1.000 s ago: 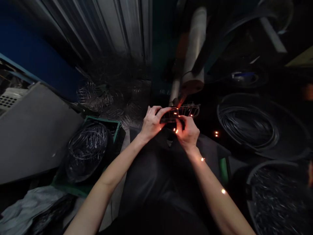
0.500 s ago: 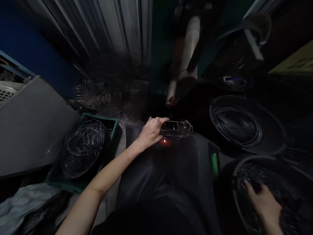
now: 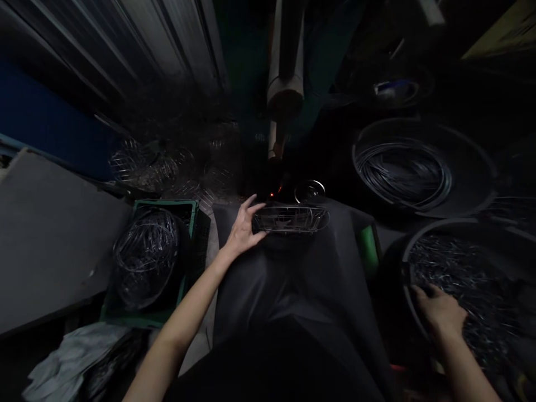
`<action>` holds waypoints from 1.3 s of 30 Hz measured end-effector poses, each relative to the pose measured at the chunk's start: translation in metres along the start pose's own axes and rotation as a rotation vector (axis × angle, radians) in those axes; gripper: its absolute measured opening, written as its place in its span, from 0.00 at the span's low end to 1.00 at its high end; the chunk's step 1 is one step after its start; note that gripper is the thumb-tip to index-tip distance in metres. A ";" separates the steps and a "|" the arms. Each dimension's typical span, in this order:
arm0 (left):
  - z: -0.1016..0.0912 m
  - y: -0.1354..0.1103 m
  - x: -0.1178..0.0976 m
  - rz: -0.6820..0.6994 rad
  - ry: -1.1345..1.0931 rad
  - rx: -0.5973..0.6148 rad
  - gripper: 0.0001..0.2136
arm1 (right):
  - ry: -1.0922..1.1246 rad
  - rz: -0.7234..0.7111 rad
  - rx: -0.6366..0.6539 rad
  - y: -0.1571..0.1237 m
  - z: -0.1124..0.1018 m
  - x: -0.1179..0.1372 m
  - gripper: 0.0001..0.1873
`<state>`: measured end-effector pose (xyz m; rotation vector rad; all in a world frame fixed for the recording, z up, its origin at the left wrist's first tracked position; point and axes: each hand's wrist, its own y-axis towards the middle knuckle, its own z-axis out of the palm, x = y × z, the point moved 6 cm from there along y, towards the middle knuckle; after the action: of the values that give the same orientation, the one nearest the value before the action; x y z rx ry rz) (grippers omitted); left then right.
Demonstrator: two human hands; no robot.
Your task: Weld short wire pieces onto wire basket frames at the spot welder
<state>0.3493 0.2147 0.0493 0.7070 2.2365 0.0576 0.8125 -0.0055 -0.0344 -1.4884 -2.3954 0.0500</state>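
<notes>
My left hand (image 3: 243,228) holds the left end of a round wire basket (image 3: 293,219), thumb below and fingers above. The basket lies on its side over the dark apron (image 3: 288,279) on my lap. Just behind it, a shiny ring (image 3: 310,191) shows below the welding machine's electrode (image 3: 275,139). My right hand (image 3: 441,310) reaches into a black tub (image 3: 412,245) of short cut wire pieces (image 3: 456,268), near its left inner wall. Its fingers are curled; what they hold, if anything, is too dark to make out.
A second black tub (image 3: 473,167) with bent wire lengths (image 3: 402,173) stands behind the first. At left, a green crate (image 3: 195,212) bears a bagged stack of wire parts (image 3: 146,245). Wire baskets (image 3: 142,164) lie heaped beyond it. A grey panel (image 3: 54,234) leans at far left.
The view has shifted. Glowing sparks below the basket are gone; small glows now show behind it. My left hand has moved to the basket's left end, and my right hand sits nearer the tub's wall.
</notes>
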 end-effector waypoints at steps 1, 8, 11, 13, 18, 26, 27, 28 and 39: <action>-0.002 0.001 -0.001 0.015 0.002 -0.020 0.29 | -0.041 0.035 0.046 -0.001 -0.001 0.001 0.22; -0.001 -0.023 -0.066 0.397 0.357 -0.193 0.22 | -0.440 -0.370 0.030 -0.015 -0.005 0.036 0.12; 0.020 -0.036 -0.092 0.472 0.493 -0.193 0.18 | -0.517 -0.388 0.085 -0.012 0.000 0.031 0.14; 0.033 -0.041 -0.099 0.439 0.530 -0.185 0.17 | -0.528 -0.359 0.111 -0.007 0.001 0.025 0.12; 0.048 -0.050 -0.099 0.359 0.563 -0.239 0.18 | -0.502 -0.201 0.057 0.000 -0.020 0.012 0.02; 0.018 -0.018 -0.089 0.340 0.477 -0.126 0.18 | 0.630 -0.029 0.096 -0.084 -0.061 0.077 0.08; 0.014 -0.010 -0.084 0.298 0.450 -0.084 0.19 | 0.729 -0.048 0.189 -0.101 -0.057 0.099 0.12; 0.010 -0.003 -0.080 0.255 0.419 -0.045 0.21 | 0.785 -0.071 0.296 -0.118 -0.052 0.123 0.15; 0.008 0.009 -0.066 0.021 0.287 0.053 0.26 | 0.924 -0.376 0.743 -0.184 -0.005 0.275 0.19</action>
<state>0.3951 0.1879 0.0900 0.7927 2.5118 0.1174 0.5428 0.1518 0.0747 -0.5117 -1.5685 0.1172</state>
